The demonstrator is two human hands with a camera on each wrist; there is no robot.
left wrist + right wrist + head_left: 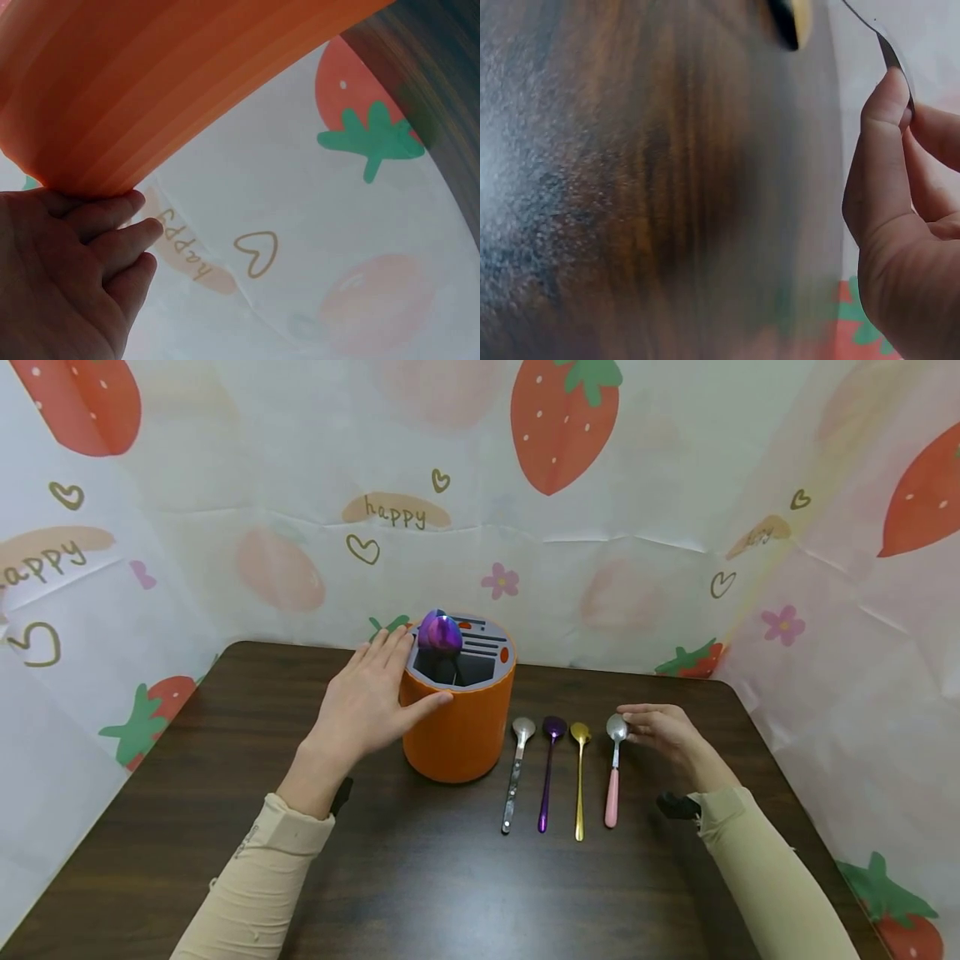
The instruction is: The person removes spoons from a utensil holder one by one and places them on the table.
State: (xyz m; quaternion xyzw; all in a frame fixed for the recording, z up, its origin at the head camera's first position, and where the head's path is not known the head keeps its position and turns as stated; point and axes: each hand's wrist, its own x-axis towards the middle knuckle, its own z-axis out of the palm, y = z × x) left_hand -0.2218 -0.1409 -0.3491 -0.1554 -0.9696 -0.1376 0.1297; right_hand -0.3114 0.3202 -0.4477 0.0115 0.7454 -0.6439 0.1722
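Observation:
My left hand (pixel 367 702) lies with straight fingers against the side and rim of an orange cylindrical utensil holder (pixel 453 735); the left wrist view shows its fingertips at the orange wall. A shiny purple spoon (pixel 440 633) stands bowl-up in the holder's large compartment, its lower part hidden. My right hand (pixel 663 733) pinches the bowl end of a silver spoon with a pink handle (pixel 612 797) between thumb and fingers, also seen in the right wrist view, where the spoon (pixel 889 52) shows edge-on.
Left of the pink-handled spoon lie a gold spoon (pixel 580 785), a purple spoon (pixel 548 777) and a silver spoon with a patterned handle (pixel 513 785), roughly side by side. The dark wooden table (pixel 420 893) meets a strawberry-print cloth (pixel 645 527) at its back and sides.

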